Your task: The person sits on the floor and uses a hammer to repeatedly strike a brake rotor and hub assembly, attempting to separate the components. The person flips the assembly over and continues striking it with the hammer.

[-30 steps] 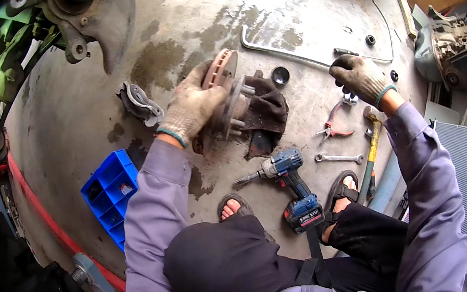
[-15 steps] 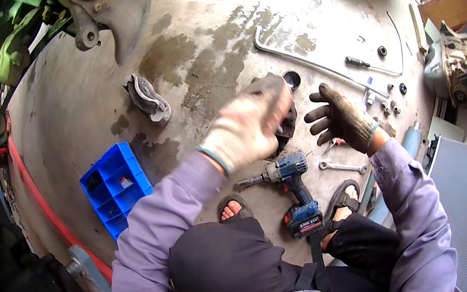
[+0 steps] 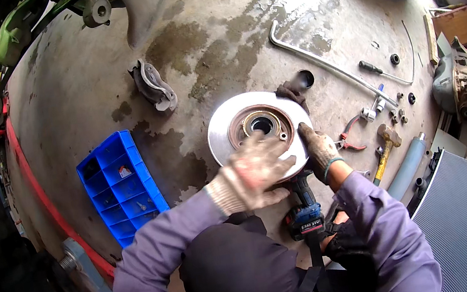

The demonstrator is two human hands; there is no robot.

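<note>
Head view: one brake disc (image 3: 250,115), round, without long axis, pale face turned up, placed far of the left hand (image 3: 248,172) and left of the right hand (image 3: 321,150). Left fingers: blurred, spread wide, laid over the near part of the face in view; contact cannot be told. Right fingers: set at the right rim, partly hidden; closure cannot be told. Power drill (image 3: 304,215): partly covered, near side. Dark cloth (image 3: 293,94): just beside, far right.

The left fisheye camera on my head faces steeply down, near above the brake disc (image 3: 237,124), taking in concrete floor (image 3: 89,94) widely around it; my forearms (image 3: 165,251) enter below that disc.
</note>
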